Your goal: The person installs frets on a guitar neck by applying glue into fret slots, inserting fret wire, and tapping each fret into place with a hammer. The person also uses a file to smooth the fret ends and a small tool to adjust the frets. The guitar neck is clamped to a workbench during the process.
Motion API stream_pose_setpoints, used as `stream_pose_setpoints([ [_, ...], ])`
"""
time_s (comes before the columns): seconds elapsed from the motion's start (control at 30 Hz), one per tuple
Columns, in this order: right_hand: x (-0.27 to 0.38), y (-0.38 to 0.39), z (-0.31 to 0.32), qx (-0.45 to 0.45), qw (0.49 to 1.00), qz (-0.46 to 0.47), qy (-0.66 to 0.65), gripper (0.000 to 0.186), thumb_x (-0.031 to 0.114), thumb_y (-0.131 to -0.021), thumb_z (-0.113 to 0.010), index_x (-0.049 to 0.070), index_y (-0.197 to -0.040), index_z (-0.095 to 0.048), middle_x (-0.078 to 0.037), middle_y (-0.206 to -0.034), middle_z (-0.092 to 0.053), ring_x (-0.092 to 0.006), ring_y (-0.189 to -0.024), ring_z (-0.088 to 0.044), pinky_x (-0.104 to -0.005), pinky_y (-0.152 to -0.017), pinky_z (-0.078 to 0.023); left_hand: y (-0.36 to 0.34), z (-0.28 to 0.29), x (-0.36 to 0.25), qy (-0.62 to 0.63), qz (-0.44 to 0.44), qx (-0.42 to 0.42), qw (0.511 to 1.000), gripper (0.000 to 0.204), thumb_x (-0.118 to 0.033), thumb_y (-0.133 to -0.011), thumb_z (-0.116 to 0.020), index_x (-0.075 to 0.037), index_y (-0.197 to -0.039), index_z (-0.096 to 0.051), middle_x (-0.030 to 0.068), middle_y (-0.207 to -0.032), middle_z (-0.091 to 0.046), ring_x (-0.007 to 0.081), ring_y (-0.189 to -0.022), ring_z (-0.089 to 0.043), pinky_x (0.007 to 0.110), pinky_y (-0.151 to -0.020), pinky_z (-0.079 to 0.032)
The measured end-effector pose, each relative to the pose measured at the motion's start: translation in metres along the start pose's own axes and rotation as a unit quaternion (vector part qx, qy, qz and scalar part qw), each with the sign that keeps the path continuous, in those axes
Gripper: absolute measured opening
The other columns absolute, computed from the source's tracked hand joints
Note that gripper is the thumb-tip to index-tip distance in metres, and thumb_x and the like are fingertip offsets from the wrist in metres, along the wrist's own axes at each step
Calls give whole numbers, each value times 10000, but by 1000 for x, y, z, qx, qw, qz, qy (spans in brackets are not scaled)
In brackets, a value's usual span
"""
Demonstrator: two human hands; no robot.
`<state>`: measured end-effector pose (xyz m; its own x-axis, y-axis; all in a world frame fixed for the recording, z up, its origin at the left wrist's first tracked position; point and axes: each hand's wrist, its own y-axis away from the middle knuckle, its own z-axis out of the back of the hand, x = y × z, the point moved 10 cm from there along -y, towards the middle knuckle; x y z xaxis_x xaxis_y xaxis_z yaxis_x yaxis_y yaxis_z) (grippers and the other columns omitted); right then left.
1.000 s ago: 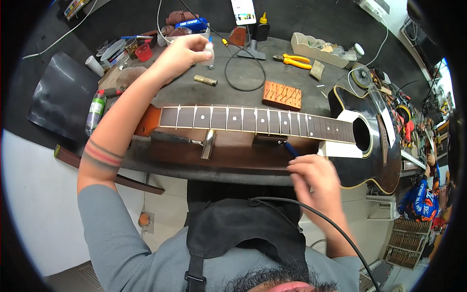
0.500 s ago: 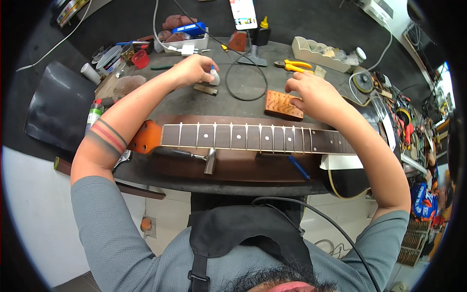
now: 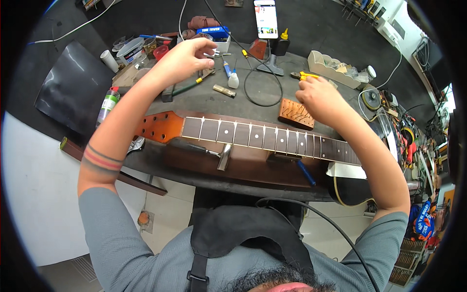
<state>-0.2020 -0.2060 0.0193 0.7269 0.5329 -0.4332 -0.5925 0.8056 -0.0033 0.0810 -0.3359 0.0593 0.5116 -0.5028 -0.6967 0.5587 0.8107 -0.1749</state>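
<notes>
My left hand point(image 3: 190, 59) is raised over the back left of the bench, fingers apart and nothing visible in it. A small white bottle point(image 3: 233, 80) with a thin tip stands to its right, beside a blue tube point(image 3: 227, 69). My right hand point(image 3: 318, 97) has its fingertips pinched together above a wooden block point(image 3: 295, 115) that holds several thin metal fret wires. Whatever lies between those fingertips is too small to tell. In front of both hands a guitar neck point(image 3: 258, 135) with a dark fretboard and orange headstock point(image 3: 158, 125) lies across the bench.
A hammer point(image 3: 224, 156) and a blue pen-shaped tool point(image 3: 306, 173) lie along the neck's near side. Yellow-handled cutters point(image 3: 305, 76), a looped black cable point(image 3: 245, 92) and a cream scalloped tray point(image 3: 335, 69) are behind. A phone point(image 3: 265, 19) stands at the back.
My left hand has let go of the white bottle, which now stands on the bench, and moved back from it. My right fingers have drawn together over the block. The view has shifted.
</notes>
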Motion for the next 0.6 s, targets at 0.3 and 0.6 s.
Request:
stream_pose_setpoints([
  [0.3,76,107,153,-210,909,-127,-338,116,40,-942,-806,97,-1010,-731,-70,-854,-738,-317,-779,-701,-440,-753,-515,185,-77,-172,-5,-319,-132,938,401,-117,-894,-936,-42,-1252,-773,133,-1123,-785,340,-955,-758,429,-846,-614],
  [0.6,144,129,92,-221,837,-156,-476,197,20,-933,-842,89,-1095,-753,-73,-825,-758,-289,-697,-724,-422,-738,-551,212,-145,-169,-18,-285,-114,952,222,-88,-907,-904,-49,-1077,-766,73,-976,-744,277,-856,-723,407,-752,-578],
])
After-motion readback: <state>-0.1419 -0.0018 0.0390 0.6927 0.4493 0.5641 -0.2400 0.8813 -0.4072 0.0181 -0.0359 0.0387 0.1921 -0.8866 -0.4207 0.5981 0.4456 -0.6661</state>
